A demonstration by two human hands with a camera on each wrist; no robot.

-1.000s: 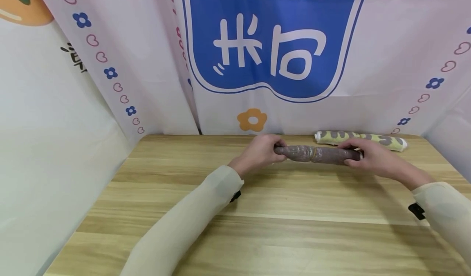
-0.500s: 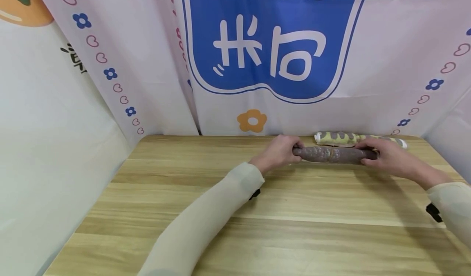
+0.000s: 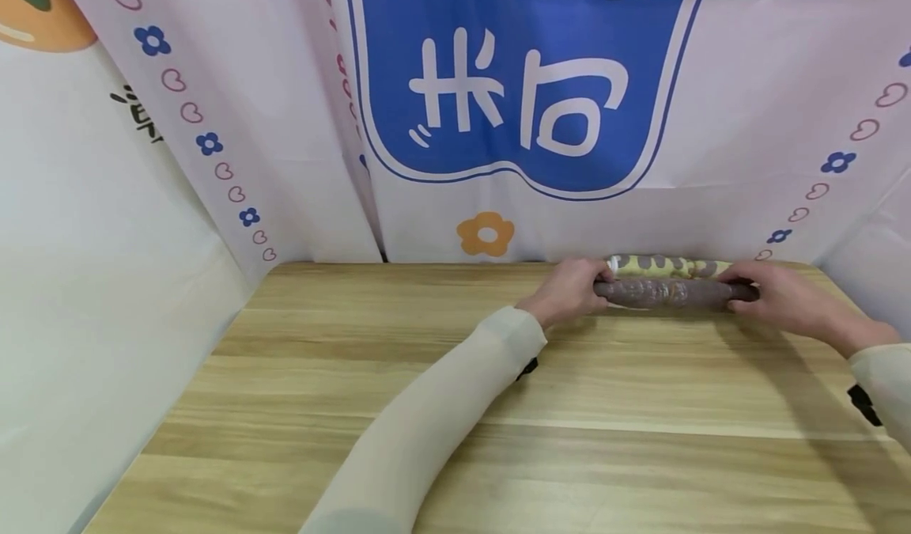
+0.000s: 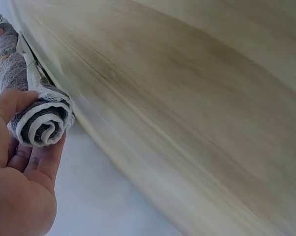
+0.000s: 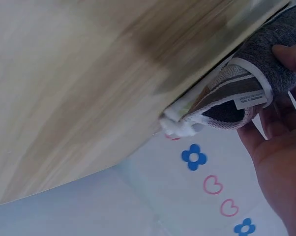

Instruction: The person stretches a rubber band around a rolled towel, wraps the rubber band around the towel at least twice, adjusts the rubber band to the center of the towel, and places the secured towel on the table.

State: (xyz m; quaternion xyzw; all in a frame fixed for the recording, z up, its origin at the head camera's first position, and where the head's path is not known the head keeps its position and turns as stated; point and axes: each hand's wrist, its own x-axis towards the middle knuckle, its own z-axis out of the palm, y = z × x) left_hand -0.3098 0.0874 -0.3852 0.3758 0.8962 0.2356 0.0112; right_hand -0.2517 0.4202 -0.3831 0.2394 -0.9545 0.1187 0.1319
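A grey-brown rolled towel [image 3: 669, 293] with a band round its middle lies crosswise between both hands near the table's back edge. My left hand [image 3: 573, 289] grips its left end, thumb on one side and fingers on the other; the left wrist view shows the spiral of grey and white layers at that end of the towel [image 4: 42, 120]. My right hand [image 3: 786, 298] holds the right end, where a small white label [image 5: 250, 100] shows on the towel [image 5: 271, 59]. Just behind it lies a yellow-and-grey patterned rolled towel [image 3: 651, 264], partly hidden by the grey one and my right hand.
The wood-grain table [image 3: 498, 439] ends at a printed cloth backdrop [image 3: 747, 107] with a blue sign and flowers. White cloth [image 3: 107, 320] hangs on the left side. The yellow towel lies along the back edge, against the cloth.
Both hands have moved right with the grey-brown rolled towel, which now lies in front of the yellow one and covers more of its lower side.
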